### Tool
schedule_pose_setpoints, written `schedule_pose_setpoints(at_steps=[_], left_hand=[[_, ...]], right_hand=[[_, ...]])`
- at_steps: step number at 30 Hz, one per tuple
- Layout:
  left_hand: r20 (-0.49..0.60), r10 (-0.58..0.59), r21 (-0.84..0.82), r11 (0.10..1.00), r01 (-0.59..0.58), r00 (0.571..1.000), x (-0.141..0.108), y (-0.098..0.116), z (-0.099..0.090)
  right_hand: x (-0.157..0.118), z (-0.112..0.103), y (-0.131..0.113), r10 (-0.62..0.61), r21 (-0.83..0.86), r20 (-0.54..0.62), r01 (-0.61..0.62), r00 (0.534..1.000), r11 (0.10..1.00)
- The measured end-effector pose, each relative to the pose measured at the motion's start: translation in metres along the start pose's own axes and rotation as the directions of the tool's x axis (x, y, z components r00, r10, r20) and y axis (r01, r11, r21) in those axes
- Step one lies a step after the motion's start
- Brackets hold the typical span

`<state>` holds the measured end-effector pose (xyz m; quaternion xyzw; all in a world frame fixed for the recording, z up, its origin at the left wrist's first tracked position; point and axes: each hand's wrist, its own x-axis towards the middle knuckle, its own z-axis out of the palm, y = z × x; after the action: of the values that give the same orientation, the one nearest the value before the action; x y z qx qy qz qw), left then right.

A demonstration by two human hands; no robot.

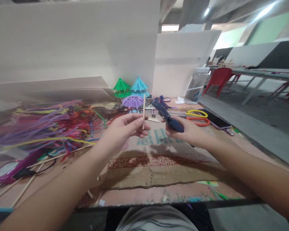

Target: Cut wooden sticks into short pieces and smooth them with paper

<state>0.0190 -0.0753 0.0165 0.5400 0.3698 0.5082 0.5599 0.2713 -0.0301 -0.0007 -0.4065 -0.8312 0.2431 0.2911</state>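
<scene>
My left hand (pixel 130 126) is closed, pinching a short, thin wooden stick (pixel 143 110) upright between thumb and fingers. To its right, my right hand (pixel 182 130) is wrapped round a dark blue hand tool (pixel 167 118); its exact kind does not show clearly. The tool tilts up and left, its upper end apart from the stick. Both hands are over a flat piece of printed cardboard (pixel 134 176). Just behind the left hand is a small purple umbrella-shaped roof (pixel 132 101). Several short wooden sticks (pixel 154 119) lie on the cardboard between the hands.
Green (pixel 121 87) and light blue pointed roofs (pixel 138 85) stand behind. Scissors with yellow and orange handles (pixel 198 117), a phone (pixel 215 118) and a clear bottle (pixel 196 86) are at the right. Coloured pipe cleaners (pixel 45 125) and a purple device (pixel 16 166) crowd the left. White boards (pixel 74 41) rise behind.
</scene>
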Motion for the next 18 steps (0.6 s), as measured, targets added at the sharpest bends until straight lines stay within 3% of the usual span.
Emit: schedule_pose_setpoints(at_steps=[3,9,14,18], left_hand=[[0.004,0.035,0.125,0.992,-0.035,0.999,0.001,-0.014,-0.004],[0.145,0.128,0.406,0.897,-0.177,0.981,0.005,-0.032,-0.014],[0.209,0.170,0.599,0.756,-0.263,0.963,-0.002,-0.035,-0.014],[0.264,0.220,0.693,0.634,-0.343,0.939,-0.010,-0.031,-0.008]], right_hand=[[-0.007,0.012,0.007,-0.056,-0.094,-0.045,0.052,0.997,0.994],[-0.012,0.026,0.025,-0.232,-0.356,-0.110,0.179,0.967,0.917],[-0.013,0.025,0.035,-0.343,-0.521,-0.104,0.242,0.934,0.818],[-0.015,0.020,0.032,-0.490,-0.638,-0.095,0.325,0.867,0.698]])
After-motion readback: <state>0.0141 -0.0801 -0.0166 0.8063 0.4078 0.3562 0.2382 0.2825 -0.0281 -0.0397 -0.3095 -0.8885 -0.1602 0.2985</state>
